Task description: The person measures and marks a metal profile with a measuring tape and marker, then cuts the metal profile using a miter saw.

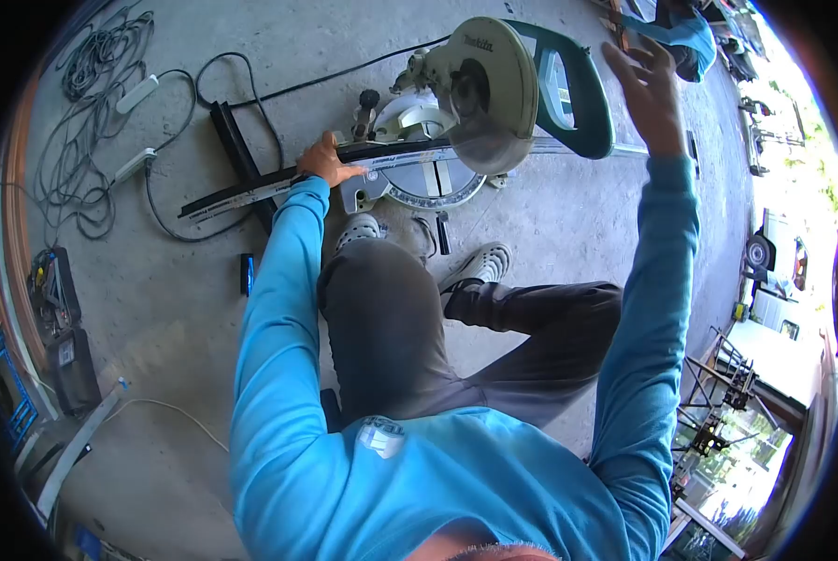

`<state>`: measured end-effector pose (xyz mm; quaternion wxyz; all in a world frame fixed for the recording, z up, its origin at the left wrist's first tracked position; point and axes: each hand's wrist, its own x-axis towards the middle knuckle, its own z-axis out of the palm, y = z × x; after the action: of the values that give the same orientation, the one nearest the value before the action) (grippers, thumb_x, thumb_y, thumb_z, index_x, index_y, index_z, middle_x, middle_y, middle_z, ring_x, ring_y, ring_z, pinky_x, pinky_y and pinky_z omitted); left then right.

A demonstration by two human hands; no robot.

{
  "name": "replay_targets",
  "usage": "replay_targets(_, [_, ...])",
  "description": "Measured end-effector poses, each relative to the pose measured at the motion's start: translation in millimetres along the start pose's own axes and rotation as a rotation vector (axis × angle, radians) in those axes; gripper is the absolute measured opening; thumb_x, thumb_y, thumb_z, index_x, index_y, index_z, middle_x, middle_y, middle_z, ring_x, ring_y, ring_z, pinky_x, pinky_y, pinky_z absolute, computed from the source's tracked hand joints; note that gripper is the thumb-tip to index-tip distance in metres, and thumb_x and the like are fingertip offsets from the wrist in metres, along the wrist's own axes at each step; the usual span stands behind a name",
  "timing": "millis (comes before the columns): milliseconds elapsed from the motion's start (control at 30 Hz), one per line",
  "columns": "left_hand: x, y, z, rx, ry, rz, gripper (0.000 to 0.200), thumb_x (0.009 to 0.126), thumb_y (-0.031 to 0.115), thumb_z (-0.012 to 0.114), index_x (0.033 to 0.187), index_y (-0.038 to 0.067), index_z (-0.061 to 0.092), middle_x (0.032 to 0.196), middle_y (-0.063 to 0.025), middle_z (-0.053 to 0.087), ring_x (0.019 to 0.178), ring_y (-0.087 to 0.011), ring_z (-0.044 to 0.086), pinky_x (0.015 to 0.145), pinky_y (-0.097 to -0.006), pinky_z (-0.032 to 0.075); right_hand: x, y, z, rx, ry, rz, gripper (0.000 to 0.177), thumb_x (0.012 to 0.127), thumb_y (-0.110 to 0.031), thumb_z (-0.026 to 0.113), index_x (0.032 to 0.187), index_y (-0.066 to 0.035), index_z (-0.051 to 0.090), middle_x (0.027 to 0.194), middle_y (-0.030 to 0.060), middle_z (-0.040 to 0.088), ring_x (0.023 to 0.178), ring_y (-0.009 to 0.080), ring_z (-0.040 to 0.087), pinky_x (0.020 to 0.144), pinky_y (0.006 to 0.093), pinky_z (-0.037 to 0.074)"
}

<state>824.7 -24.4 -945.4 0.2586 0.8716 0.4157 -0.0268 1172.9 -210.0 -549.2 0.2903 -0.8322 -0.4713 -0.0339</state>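
Observation:
A miter saw (pixel 492 84) with a green handle (pixel 580 107) stands on the concrete floor in front of my feet, its blade guard lowered near the fence. Across its base lies a long, thin profile (pixel 236 196) with a printed film, sticking out to the left. My left hand (pixel 323 162) grips this profile just left of the blade, thumb pointing right along it. Raised to the right of the saw handle, my right hand (pixel 648 98) is off the saw, fingers apart and holding nothing.
Under the profile's left end lies a dark bar (pixel 235 140). Coiled cable (pixel 101 70) and a white power strip (pixel 136 165) are at the left, above an open tool case (pixel 64 327). Another person (pixel 685 42) is at the upper right. A black piece (pixel 443 234) lies between my shoes.

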Motion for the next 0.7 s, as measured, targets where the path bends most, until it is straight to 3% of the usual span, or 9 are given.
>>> replay_targets(67, [-14, 22, -31, 0.166, -0.105, -0.128, 0.095, 0.066, 0.079, 0.077, 0.124, 0.007, 0.056, 0.125, -0.0218, 0.068, 0.118, -0.0381, 0.066, 0.099, -0.0507, 0.051, 28, 32, 30, -0.03, -0.126, 0.049, 0.096, 0.088, -0.058, 0.075, 0.146, 0.009, 0.039, 0.136, 0.0282, 0.056, 0.115, 0.0337, 0.066, 0.091, 0.0383, 0.057])
replay_targets(167, [-11, 19, -24, 0.178, -0.134, -0.176, 0.1, 0.064, 0.085, 0.072, 0.129, 0.009, 0.055, 0.127, -0.0172, 0.069, 0.12, -0.036, 0.065, 0.103, -0.0561, 0.047, 17, 20, 57, 0.066, -0.231, 0.257, 0.093, 0.084, -0.068, 0.072, 0.134, 0.008, 0.053, 0.114, 0.0237, 0.068, 0.098, 0.0317, 0.072, 0.079, 0.038, 0.061])
replay_targets(267, [3, 4, -9, 0.026, -0.1, -0.111, 0.102, 0.063, 0.077, 0.08, 0.13, 0.007, 0.05, 0.124, -0.0206, 0.069, 0.118, -0.0387, 0.066, 0.1, -0.0588, 0.048, 4, 0, 51, 0.119, -0.316, 0.332, 0.084, 0.084, -0.069, 0.07, 0.123, 0.004, 0.06, 0.105, 0.0191, 0.071, 0.086, 0.027, 0.073, 0.075, 0.0374, 0.061])
replay_targets(400, [8, -9, 4, -0.137, -0.018, -0.039, 0.097, 0.06, 0.06, 0.091, 0.128, 0.006, 0.047, 0.121, -0.0219, 0.066, 0.116, -0.0395, 0.063, 0.096, -0.0567, 0.048, -9, 4, 55, 0.093, -0.231, 0.284, 0.087, 0.084, -0.068, 0.072, 0.128, 0.006, 0.058, 0.1, 0.0182, 0.072, 0.085, 0.0265, 0.074, 0.075, 0.0359, 0.061])
replay_targets(500, [-20, 3, 6, 0.03, 0.539, 0.171, 0.092, 0.058, 0.046, 0.095, 0.126, 0.007, 0.048, 0.118, -0.0179, 0.06, 0.115, -0.0371, 0.057, 0.094, -0.0543, 0.045, -15, -1, 55, 0.06, -0.152, 0.244, 0.091, 0.084, -0.066, 0.073, 0.134, 0.008, 0.054, 0.097, 0.0181, 0.072, 0.083, 0.0253, 0.074, 0.074, 0.0353, 0.061])
replay_targets(533, [-36, 17, 0, 0.04, 0.564, 0.183, 0.074, 0.066, 0.033, 0.091, 0.124, 0.01, 0.052, 0.118, -0.0128, 0.055, 0.115, -0.0338, 0.052, 0.094, -0.0516, 0.041, -16, -7, 55, 0.063, -0.148, 0.247, 0.093, 0.084, -0.065, 0.074, 0.136, 0.008, 0.053, 0.096, 0.0182, 0.072, 0.083, 0.0248, 0.074, 0.074, 0.0351, 0.06])
replay_targets(633, [-53, 34, 19, 0.059, 0.528, 0.443, 0.051, 0.08, 0.024, 0.08, 0.123, 0.012, 0.056, 0.121, -0.0099, 0.056, 0.118, -0.031, 0.053, 0.099, -0.0501, 0.038, -14, -6, 59, 0.015, -0.128, 0.207, 0.096, 0.084, -0.064, 0.075, 0.14, 0.009, 0.049, 0.096, 0.0193, 0.072, 0.082, 0.0243, 0.074, 0.074, 0.0346, 0.06])
replay_targets(700, [-52, 60, 28, 0.026, 0.443, 0.61, 0.044, 0.086, 0.01, 0.067, 0.129, 0.013, 0.057, 0.125, -0.0095, 0.055, 0.115, -0.0307, 0.054, 0.098, -0.05, 0.038, -16, -3, 62, -0.015, -0.135, 0.198, 0.097, 0.084, -0.064, 0.075, 0.141, 0.009, 0.047, 0.098, 0.0202, 0.072, 0.082, 0.0243, 0.074, 0.074, 0.0348, 0.06])
